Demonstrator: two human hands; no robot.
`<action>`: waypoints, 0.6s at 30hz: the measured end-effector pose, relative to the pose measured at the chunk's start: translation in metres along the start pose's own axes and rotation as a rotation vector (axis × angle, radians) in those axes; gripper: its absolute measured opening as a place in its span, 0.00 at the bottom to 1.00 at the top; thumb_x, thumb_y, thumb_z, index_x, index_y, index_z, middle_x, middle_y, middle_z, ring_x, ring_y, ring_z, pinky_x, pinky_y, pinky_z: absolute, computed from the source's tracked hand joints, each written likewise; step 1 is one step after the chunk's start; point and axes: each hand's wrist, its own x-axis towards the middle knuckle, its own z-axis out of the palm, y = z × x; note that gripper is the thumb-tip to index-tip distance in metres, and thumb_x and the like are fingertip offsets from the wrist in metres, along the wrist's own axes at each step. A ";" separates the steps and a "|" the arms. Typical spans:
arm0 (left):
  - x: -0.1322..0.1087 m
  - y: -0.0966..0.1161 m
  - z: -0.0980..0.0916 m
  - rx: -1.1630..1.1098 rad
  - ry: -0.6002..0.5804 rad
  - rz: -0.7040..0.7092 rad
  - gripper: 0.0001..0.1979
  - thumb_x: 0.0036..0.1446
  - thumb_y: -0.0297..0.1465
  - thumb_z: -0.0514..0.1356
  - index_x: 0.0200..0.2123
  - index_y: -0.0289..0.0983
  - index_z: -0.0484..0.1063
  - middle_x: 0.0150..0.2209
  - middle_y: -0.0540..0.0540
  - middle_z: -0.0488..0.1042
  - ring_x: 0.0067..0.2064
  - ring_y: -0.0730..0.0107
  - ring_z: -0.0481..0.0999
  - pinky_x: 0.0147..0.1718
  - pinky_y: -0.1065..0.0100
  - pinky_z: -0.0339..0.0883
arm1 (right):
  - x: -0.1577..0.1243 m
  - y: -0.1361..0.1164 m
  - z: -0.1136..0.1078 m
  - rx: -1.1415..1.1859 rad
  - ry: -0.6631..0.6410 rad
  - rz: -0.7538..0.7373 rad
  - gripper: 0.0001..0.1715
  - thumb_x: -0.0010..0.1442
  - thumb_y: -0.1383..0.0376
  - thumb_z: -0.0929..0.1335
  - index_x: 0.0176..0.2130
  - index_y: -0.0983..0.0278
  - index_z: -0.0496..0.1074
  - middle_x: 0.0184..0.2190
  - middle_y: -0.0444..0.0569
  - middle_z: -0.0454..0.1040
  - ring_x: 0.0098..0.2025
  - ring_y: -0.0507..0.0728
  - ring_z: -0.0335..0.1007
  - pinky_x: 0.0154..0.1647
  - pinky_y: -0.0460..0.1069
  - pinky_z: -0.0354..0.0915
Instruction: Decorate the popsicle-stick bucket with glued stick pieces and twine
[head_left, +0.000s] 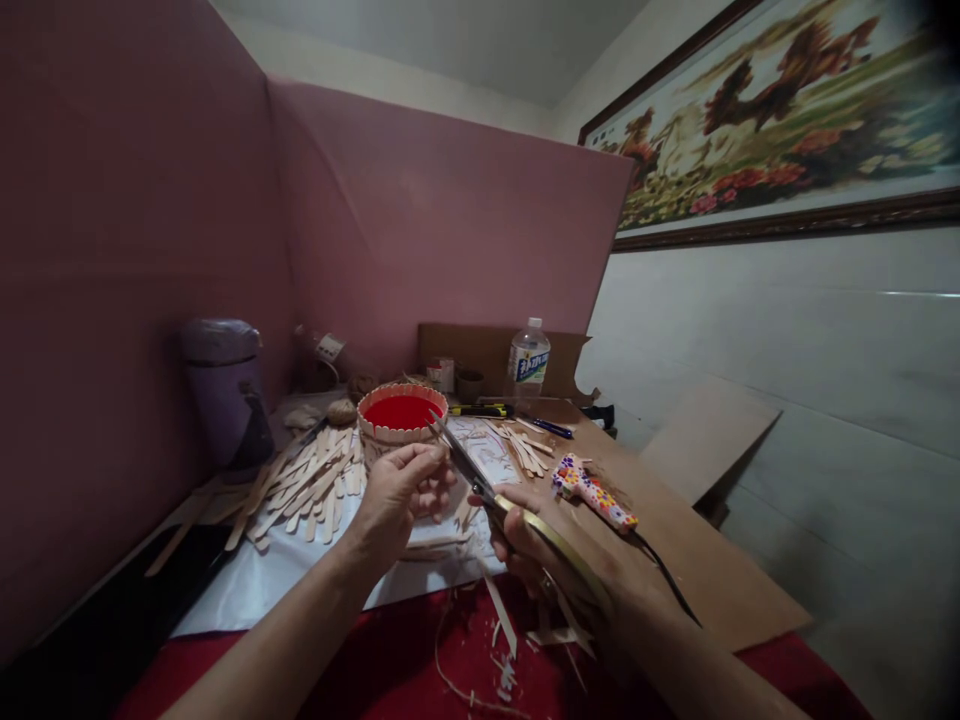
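Observation:
My right hand [559,560] is closed round the gold handles of a pair of scissors [480,485], whose blades point up and left toward my left hand. My left hand [401,490] pinches a thin wooden craft stick [433,455] at the blade tips. Just behind my left hand stands a round basket [402,415] walled with craft sticks, its inside red. A heap of loose craft sticks [304,485] lies to the left on white paper [277,580].
A patterned glue gun [592,492] with its cord lies on a cardboard sheet [705,570] to the right. A water bottle [528,362], a purple jug [225,390], pens and small pots stand at the back against pink boards. Stick offcuts litter the red cloth [420,670].

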 end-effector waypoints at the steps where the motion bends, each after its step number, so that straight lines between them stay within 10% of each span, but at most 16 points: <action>1: 0.000 0.002 0.001 0.002 0.016 0.003 0.15 0.42 0.37 0.67 0.24 0.33 0.66 0.19 0.50 0.72 0.16 0.78 0.66 0.12 0.77 0.58 | 0.003 0.002 0.000 -0.014 -0.026 0.002 0.22 0.49 0.47 0.67 0.36 0.60 0.67 0.23 0.42 0.64 0.19 0.49 0.54 0.19 0.45 0.55; 18: 0.002 0.001 0.008 0.033 0.039 0.083 0.14 0.43 0.36 0.66 0.23 0.34 0.65 0.18 0.51 0.71 0.15 0.77 0.66 0.11 0.76 0.58 | 0.013 0.001 -0.001 -0.104 -0.066 0.031 0.28 0.38 0.45 0.68 0.35 0.59 0.64 0.20 0.39 0.55 0.19 0.49 0.48 0.19 0.46 0.50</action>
